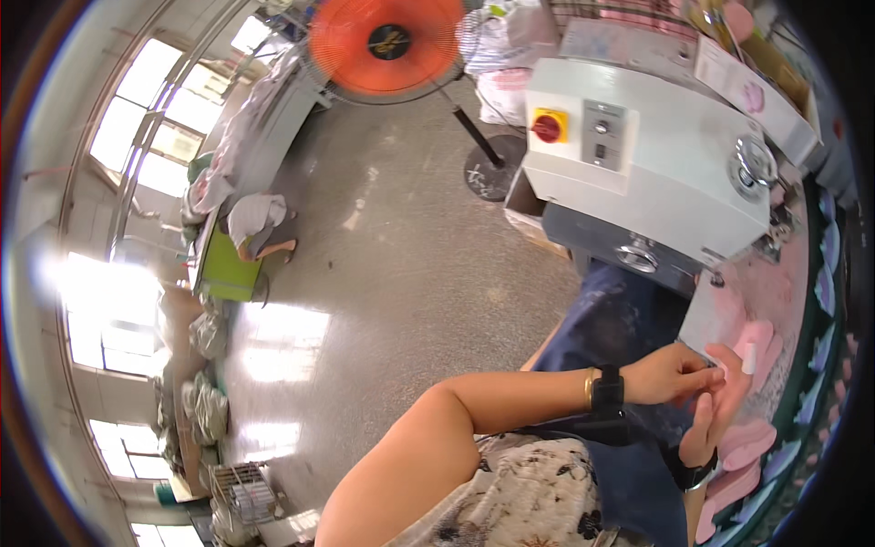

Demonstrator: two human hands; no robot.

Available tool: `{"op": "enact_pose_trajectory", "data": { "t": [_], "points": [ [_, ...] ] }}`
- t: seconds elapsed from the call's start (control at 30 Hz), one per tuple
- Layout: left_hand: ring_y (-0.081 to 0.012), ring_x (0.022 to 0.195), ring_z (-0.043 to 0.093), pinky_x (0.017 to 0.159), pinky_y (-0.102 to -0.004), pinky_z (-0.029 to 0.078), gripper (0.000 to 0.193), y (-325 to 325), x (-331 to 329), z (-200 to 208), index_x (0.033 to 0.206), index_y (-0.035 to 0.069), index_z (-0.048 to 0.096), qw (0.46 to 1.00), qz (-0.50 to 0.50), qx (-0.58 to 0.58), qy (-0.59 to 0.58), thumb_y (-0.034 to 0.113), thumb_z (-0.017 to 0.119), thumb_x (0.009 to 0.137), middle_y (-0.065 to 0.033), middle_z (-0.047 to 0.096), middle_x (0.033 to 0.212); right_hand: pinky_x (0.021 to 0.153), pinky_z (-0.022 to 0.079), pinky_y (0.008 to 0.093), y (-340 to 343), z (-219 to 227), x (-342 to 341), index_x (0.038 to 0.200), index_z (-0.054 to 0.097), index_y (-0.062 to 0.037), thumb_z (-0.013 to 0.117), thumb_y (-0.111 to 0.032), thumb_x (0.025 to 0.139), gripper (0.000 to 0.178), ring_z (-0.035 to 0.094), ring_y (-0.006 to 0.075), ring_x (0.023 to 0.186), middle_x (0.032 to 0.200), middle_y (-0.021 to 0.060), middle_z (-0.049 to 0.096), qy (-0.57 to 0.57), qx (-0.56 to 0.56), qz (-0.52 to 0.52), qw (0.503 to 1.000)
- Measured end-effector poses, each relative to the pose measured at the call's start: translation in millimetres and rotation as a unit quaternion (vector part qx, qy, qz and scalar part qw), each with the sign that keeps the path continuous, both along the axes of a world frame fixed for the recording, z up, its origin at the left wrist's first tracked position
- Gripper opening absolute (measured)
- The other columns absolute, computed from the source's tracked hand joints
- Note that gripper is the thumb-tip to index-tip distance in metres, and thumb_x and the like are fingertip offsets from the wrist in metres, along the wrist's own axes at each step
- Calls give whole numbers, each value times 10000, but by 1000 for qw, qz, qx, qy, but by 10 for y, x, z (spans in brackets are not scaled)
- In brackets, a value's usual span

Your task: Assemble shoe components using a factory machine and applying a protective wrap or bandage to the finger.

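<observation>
My left hand point(670, 375) is closed, its fingertips pinched against the fingers of my right hand. A small whitish bit shows at the pinch, too small to name. My right hand point(715, 410) is open, fingers stretched and thumb apart. One of its fingers wears a white finger wrap point(749, 358). Beside and below it lie pink, sole-shaped pieces point(747, 444), some overlapping. More of these sit by the grey-white machine's point(638, 128) near end, on a pink-dusted work surface point(706, 314).
A green conveyor edge point(802, 406) with pale lilac pieces curves along the right. The machine has a red-yellow switch point(549, 127) and a handwheel point(753, 162). An orange standing fan point(387, 44) is beyond. A person point(258, 223) bends over a green bin point(228, 264) at left.
</observation>
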State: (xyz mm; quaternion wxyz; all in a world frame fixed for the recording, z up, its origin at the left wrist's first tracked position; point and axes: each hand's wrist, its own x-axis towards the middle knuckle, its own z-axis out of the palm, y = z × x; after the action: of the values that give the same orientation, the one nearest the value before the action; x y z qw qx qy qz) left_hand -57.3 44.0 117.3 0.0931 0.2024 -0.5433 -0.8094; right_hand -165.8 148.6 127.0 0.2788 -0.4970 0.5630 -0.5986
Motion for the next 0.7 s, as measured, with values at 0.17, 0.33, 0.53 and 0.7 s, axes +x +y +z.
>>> {"op": "enact_pose_trajectory", "data": {
  "t": [0.17, 0.33, 0.53, 0.7],
  "points": [
    [-93, 620, 601, 545, -227, 451, 358, -19, 141, -104, 955, 30, 624, 998, -17, 27, 52, 368, 517, 1006, -29, 655, 784, 561, 407, 208, -116, 1, -2, 1464, 221, 34, 399, -248, 953, 609, 487, 97, 631, 1180, 140, 551, -51, 26, -54, 997],
    [-112, 693, 648, 605, -230, 476, 343, -105, 201, -105, 992, 37, 608, 992, -62, 77, 83, 369, 520, 1004, -30, 673, 847, 488, 392, 186, -207, -91, 12, 1385, 300, 29, 432, -259, 953, 536, 489, 86, 610, 1152, 138, 560, -157, 25, -91, 983],
    [-97, 674, 618, 608, -226, 484, 385, -39, -46, -148, 996, 64, 609, 981, -104, 130, 103, 416, 453, 1023, -22, 674, 819, 397, 423, 206, -58, -105, -148, 1131, 454, 16, 491, -254, 944, 330, 545, 101, 483, 892, 94, 606, -293, 33, -48, 954],
    [-187, 715, 594, 739, -343, 497, 479, -140, 221, -450, 1020, 18, 587, 961, -82, 249, 90, 398, 300, 1066, -60, 605, 766, 453, 452, 180, -203, 103, -108, 1473, 178, -24, 529, -210, 953, 654, 647, 108, 735, 1204, 132, 585, -249, 141, 119, 951]
  ]
}}
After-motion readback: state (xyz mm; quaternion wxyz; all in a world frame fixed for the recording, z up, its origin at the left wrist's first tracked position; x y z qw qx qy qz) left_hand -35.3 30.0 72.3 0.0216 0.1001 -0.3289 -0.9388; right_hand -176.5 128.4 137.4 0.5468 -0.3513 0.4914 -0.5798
